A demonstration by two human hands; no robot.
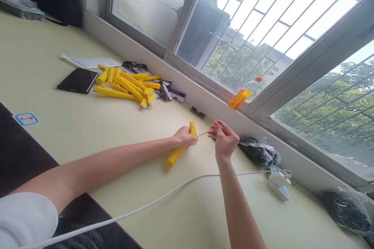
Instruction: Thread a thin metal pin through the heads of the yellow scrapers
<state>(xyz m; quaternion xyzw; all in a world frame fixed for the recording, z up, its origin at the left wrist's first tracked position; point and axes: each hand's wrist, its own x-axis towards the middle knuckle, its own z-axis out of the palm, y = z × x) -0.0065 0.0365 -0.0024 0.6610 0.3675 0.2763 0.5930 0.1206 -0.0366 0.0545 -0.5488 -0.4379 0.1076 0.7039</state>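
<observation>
My left hand [184, 137] is wrapped round a yellow scraper [176, 156], whose handle points toward me and whose wide head tilts up past my fingers. In my closed right hand [224, 136] is a thin screwdriver [202, 134], its handle mostly hidden by the fingers. The slim metal shaft points left, and its tip meets or nearly meets the scraper head; contact is too small to tell. A pile of similar yellow scrapers [128, 85] lies farther back on the left.
A black tablet-like device [78, 80] lies beside the pile on the pale table [140, 132]. The white cable [163, 194] crosses in front of me to a white power adapter [279, 184]. Black items in clear plastic [260, 151], an orange-labelled bottle [240, 98] and the window border the right side.
</observation>
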